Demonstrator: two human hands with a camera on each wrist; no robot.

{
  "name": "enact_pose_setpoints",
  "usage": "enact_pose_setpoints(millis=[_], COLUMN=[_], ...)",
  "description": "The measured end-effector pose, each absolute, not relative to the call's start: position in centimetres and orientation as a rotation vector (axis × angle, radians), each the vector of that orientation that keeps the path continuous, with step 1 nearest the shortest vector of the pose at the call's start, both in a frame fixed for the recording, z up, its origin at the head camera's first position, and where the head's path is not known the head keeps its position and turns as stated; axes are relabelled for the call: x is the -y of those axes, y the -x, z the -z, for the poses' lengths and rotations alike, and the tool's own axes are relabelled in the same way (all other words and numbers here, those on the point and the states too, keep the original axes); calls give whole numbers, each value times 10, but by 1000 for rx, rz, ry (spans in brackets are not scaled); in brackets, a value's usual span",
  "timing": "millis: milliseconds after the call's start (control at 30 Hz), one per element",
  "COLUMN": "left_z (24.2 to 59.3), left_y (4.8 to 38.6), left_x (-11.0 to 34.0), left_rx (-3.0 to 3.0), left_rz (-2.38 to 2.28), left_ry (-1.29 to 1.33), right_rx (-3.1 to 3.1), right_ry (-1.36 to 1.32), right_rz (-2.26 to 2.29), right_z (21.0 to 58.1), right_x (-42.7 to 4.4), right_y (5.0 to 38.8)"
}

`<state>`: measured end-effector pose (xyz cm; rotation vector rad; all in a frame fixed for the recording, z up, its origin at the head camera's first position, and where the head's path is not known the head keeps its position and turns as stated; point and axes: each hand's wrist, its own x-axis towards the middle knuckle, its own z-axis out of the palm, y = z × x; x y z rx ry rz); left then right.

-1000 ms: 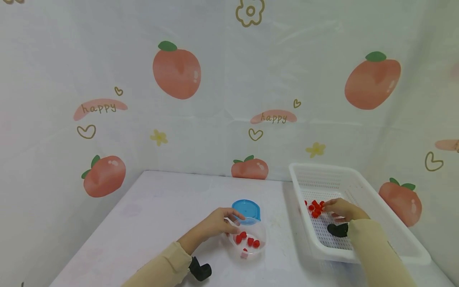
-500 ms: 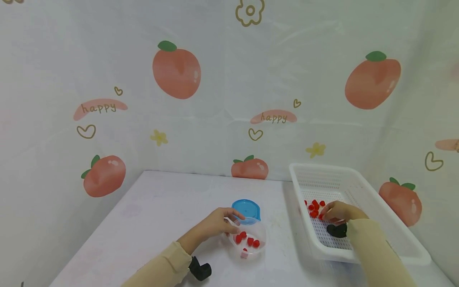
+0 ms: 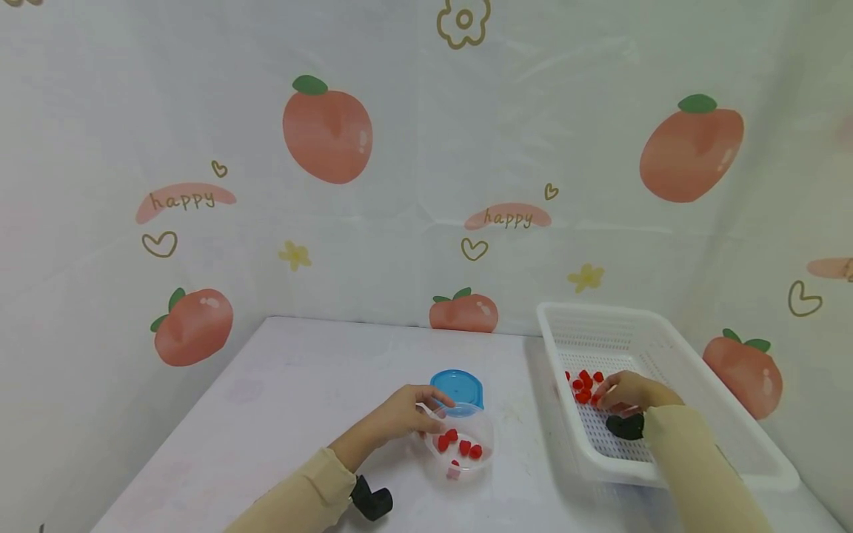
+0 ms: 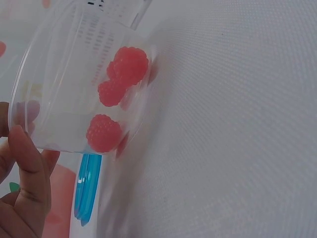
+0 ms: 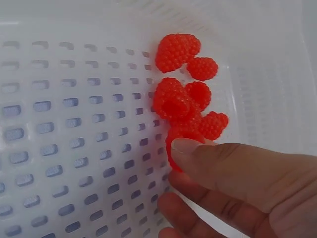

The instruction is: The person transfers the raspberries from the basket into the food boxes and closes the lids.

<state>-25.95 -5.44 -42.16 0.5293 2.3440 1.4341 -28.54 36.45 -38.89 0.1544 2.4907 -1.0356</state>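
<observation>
My left hand pinches the rim of a clear plastic tub between thumb and fingers. Several red raspberries lie on the tub's bottom, and the tub stands upright on the table. On the right, my right hand reaches down inside a white plastic basket. Its thumb and index finger pinch a raspberry at the near end of a cluster. The thumb covers part of that berry. Other raspberries lie beyond it on the basket's slotted floor, some touching one another.
A round blue lid lies on the white table just behind the tub. The basket's raised walls surround my right hand. A patterned white sheet hangs behind the table.
Over the last second my right hand has closed its fingers and dropped slightly toward the near berries, with a raspberry now at its fingertips. My left hand and the tub have stayed put.
</observation>
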Motion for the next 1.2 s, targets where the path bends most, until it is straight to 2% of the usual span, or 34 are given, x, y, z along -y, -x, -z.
enact_pose_setpoints(millis=[633,1200], left_z=[423,422], left_y=[260,260], left_x=[55,56], left_rx=[-2330,-2334], left_rz=[-1445,-1443], left_ry=[-544,-546], right_rx=[-2630,-2641], right_ry=[-77,129], right_rz=[1324,1651], right_z=[386,372], right_x=[-377,-367], right_y=[293,292])
